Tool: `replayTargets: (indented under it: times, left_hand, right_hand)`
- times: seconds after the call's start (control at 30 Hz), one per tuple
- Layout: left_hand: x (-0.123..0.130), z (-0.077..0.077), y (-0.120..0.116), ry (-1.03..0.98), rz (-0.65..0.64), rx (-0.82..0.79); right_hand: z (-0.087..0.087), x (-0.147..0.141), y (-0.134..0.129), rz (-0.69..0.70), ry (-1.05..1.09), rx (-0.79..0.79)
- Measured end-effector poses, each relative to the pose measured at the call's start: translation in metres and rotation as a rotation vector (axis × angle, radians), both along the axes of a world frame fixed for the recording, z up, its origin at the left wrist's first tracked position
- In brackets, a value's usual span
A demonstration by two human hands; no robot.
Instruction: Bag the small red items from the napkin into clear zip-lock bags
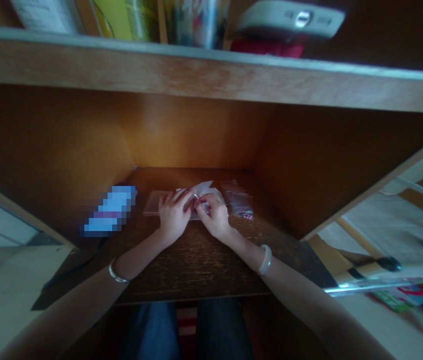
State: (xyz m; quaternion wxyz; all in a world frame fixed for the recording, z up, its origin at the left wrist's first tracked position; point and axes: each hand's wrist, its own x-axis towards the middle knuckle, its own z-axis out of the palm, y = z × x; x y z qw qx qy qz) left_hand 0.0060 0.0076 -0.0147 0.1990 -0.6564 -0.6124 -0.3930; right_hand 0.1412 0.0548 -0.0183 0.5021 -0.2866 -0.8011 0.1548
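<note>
My left hand (175,215) and my right hand (213,215) meet over the middle of the dark wooden desktop, fingers bent and pinched together. Between and behind them is a clear plastic bag (217,194) with a whitish corner sticking up; both hands grip it. The fingertips partly hide it, and I cannot make out what is inside. Left of my left hand lie flat clear plastic bags (153,202). Just right of my right hand lie more clear bags (238,200), with small pinkish and dark bits at the near end.
A phone with a blurred-out screen (109,212) leans at the left, a dark cable near it. Wooden side panels enclose the desktop, and a shelf (211,70) crosses above with a white device (290,20) and containers on it. My legs are below the front edge.
</note>
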Motion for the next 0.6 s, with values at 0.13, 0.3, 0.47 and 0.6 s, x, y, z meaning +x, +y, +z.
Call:
replayTargets:
  times: [0.13, 0.3, 0.47, 0.6]
  left_hand:
    - [-0.002, -0.001, 0.001, -0.010, 0.006, 0.027]
    - [-0.003, 0.001, 0.001, -0.018, 0.009, 0.049]
    - [0.000, 0.003, -0.002, -0.014, -0.014, 0.046]
    - [-0.002, 0.001, -0.001, 0.001, -0.038, 0.068]
  right_hand:
    - [-0.001, -0.003, 0.000, 0.102, 0.086, -0.169]
    - [-0.002, -0.011, 0.004, 0.164, 0.431, -0.472]
    - [-0.005, -0.015, 0.013, 0.243, 0.608, -0.800]
    - [0.000, -0.015, 0.012, 0.412, 0.583, -0.953]
